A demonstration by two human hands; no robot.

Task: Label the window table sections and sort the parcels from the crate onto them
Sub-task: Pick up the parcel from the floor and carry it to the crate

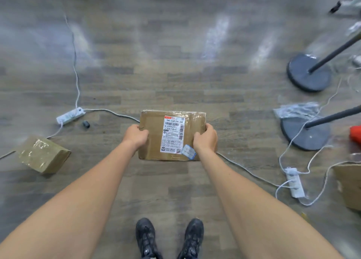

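Note:
I hold a flat brown cardboard parcel point(154, 137) out in front of me above the floor. It carries a white shipping label and a small blue-edged sticker near its lower right corner. My left hand point(135, 134) grips its left edge and my right hand point(206, 137) grips its right edge. A second taped brown parcel point(44, 154) lies on the floor at the left. No crate or window table is in view.
White cables run across the wood floor to a power strip point(70, 115) at the left and another power strip point(295, 182) at the right. Two round stand bases point(308, 72) point(304, 131) sit at the right, with a plastic bag point(297, 110), a red object point(355, 134) and a cardboard piece point(349, 184). My shoes point(170, 237) are below.

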